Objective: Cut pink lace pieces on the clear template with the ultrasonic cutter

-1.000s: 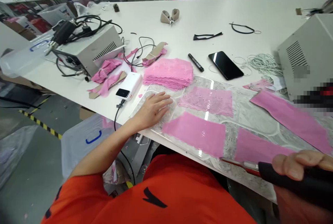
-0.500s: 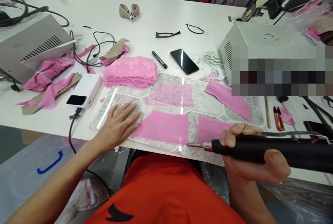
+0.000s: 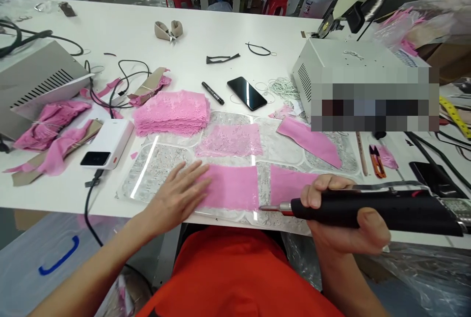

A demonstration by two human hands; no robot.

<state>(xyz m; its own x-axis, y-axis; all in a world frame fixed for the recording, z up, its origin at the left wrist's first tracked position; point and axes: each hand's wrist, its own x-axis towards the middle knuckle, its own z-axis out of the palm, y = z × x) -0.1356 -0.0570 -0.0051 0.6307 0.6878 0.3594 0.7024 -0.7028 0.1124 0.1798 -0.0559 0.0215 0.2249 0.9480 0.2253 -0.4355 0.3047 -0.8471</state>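
Observation:
My left hand point(image 3: 184, 192) lies flat with fingers spread, its fingertips over the left end of a pink fabric piece point(image 3: 233, 187). Around a black handheld tool point(image 3: 342, 209) with a thin metal tip, the fingers of my right hand point(image 3: 346, 224) are wrapped. The tip points left and is at the lower right corner of that piece. Another pink piece point(image 3: 289, 184) lies just right of it, partly behind my right hand. Under them is a clear template sheet point(image 3: 147, 170). A pink lace piece point(image 3: 235, 140) and a curved pink piece point(image 3: 311, 141) lie farther back on the sheet.
A stack of pink lace point(image 3: 172, 113) stands behind my left hand, with a white power bank point(image 3: 108, 145) and cable to its left. A phone point(image 3: 246, 93) and marker point(image 3: 212, 93) lie behind the sheet. Grey boxes stand left and right point(image 3: 320, 76). Orange snips point(image 3: 377, 161) lie right.
The view has shifted, so the table items appear farther left and slightly lower. My left hand has slid right, farther over the pink piece. My right hand still holds the tool near the same corner.

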